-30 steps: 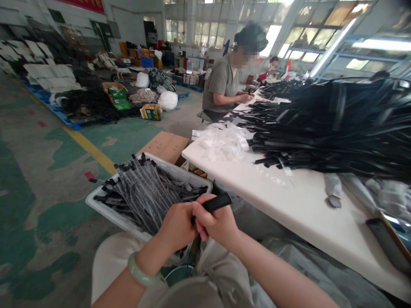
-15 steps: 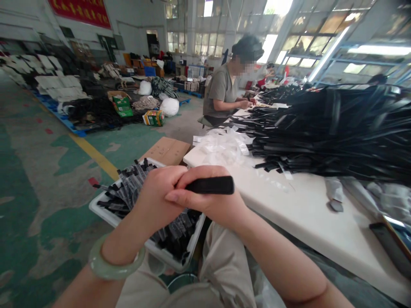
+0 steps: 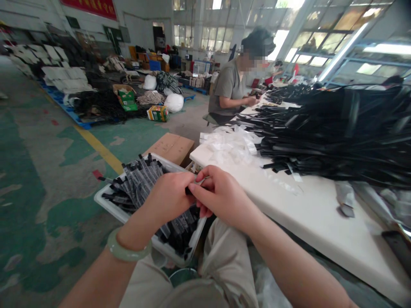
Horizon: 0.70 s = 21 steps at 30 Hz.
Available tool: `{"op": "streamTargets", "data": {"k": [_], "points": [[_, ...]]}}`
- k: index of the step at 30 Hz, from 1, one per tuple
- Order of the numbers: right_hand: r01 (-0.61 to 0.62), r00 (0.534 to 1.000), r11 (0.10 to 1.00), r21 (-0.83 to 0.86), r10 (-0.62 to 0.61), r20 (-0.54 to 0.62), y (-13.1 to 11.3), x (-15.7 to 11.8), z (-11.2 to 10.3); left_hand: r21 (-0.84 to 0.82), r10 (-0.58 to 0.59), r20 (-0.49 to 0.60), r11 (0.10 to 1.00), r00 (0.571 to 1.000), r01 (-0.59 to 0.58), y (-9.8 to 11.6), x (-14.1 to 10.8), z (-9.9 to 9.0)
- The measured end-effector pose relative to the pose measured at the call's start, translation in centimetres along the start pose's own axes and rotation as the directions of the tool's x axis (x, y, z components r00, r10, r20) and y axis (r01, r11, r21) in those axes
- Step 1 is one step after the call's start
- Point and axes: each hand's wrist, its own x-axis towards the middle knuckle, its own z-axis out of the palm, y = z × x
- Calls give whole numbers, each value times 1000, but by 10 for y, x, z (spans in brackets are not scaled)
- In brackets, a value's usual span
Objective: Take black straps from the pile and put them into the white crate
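My left hand (image 3: 170, 194), with a pale green bangle (image 3: 128, 246) on its wrist, is closed round a black strap (image 3: 189, 191). Only a small dark bit of that strap shows between the hands; the rest is hidden. Thumb and forefinger of my right hand (image 3: 223, 194) pinch at this bit, and the other fingers curl below. Both hands are held above a white plastic bin (image 3: 107, 203) that contains many black strips (image 3: 141, 177), several of them in clear wrapping.
To the right stands a white table (image 3: 298, 214) bearing a big heap of black straps (image 3: 321, 132) and white film strips (image 3: 229, 143). A cardboard box (image 3: 171, 147) sits behind the bin. Further along the table a co-worker (image 3: 227, 90) sits, hands together.
The black strap end that stuck out rightward from my right hand no longer shows there. My right hand has turned, its fingertips now meeting at the left hand. The view has shifted slightly.
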Motion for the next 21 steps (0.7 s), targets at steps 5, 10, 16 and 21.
{"op": "streamTargets", "data": {"k": [5,10,16,21], "points": [[-207,887,976,-67,216,409,-12,13,-6,-170,-70,25,983,997,73,-8,-12,8],[-279,854,925,260,115,508,2,48,21,-207,38,-164,976,986,-72,-45,-31,6],[-160,977,854,495,65,203,-25,135,80,-255,-392,-574,920,719,298,-100,-91,-19],[135,984,717,684,-180,-6,-64,144,91,-413,-632,-433,773,643,482,-121,-172,13]]}}
